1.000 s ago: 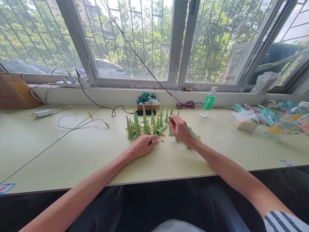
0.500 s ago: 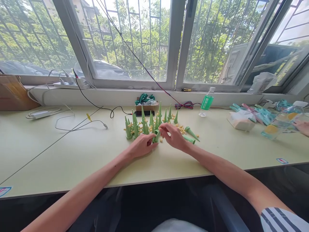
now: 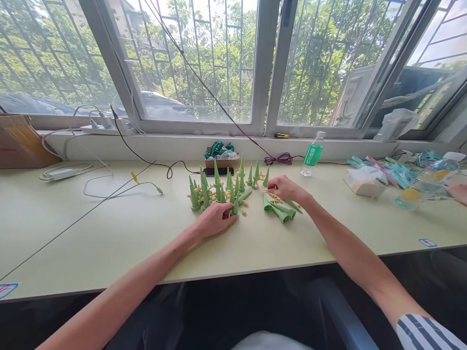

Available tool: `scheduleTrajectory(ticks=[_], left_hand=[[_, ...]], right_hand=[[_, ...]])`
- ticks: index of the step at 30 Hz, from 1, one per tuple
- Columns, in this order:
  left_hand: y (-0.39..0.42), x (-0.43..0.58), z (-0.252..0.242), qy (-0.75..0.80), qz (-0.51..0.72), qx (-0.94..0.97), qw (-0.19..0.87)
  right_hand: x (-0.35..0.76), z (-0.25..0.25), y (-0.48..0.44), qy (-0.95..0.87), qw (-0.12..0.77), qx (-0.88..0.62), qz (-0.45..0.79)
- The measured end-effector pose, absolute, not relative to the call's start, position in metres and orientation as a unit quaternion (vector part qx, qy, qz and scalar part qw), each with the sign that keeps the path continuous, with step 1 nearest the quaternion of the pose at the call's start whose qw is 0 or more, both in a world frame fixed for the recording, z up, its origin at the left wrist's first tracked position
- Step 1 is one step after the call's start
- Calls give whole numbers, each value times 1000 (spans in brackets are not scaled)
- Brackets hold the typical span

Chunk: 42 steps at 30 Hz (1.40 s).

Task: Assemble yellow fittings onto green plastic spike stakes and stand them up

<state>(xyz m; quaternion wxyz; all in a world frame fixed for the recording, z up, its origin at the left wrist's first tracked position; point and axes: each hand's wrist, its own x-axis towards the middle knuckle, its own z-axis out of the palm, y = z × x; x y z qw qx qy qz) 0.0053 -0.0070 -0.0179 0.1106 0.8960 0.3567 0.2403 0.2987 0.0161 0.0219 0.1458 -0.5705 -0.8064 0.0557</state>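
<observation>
My left hand (image 3: 216, 218) rests on the table, its fingers closed on the base of an upright green cone (image 3: 235, 205). Over a small pile of yellow pegs (image 3: 273, 197) my right hand (image 3: 286, 188) is bent down with its fingertips pinched together; whatever is between them is hidden. Several more green cones (image 3: 204, 197) stand in a cluster beyond my left hand, many with yellow pegs sticking out at their sides. Loose green cones (image 3: 280, 214) lie on their sides below my right hand, their hollow ends facing me.
Behind the cones lie a dark phone (image 3: 219, 171) and a small box of green and silver wrappers (image 3: 221, 154). A water bottle (image 3: 313, 154) stands at the back. Cables (image 3: 124, 187) spread on the left. Farther right are a tissue pack (image 3: 365, 182) and another person's hand (image 3: 458, 192).
My right hand has moved right, from the held cone's tip to the yellow pegs. The cones lying below it are now uncovered. My left hand keeps its hold on the cone.
</observation>
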Motion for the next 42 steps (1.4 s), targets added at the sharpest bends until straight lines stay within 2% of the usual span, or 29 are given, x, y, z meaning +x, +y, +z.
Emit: scheduleTrajectory(ticks=[10,32,38,42], left_hand=[[-6,6,-17,347,279,888,117],[-10,8,-12,348,298,877,143],[-8,8,-12,351,307,867,177],[-8,8,-12,352,299,862,208]], right_hand=[[300,18,15,-814,25,-573,91],[282,14,7,-764,10,-644,35],[275,18,-2,-728,54,-684,-14],[260,15,-10,-746,195,-636,-34]])
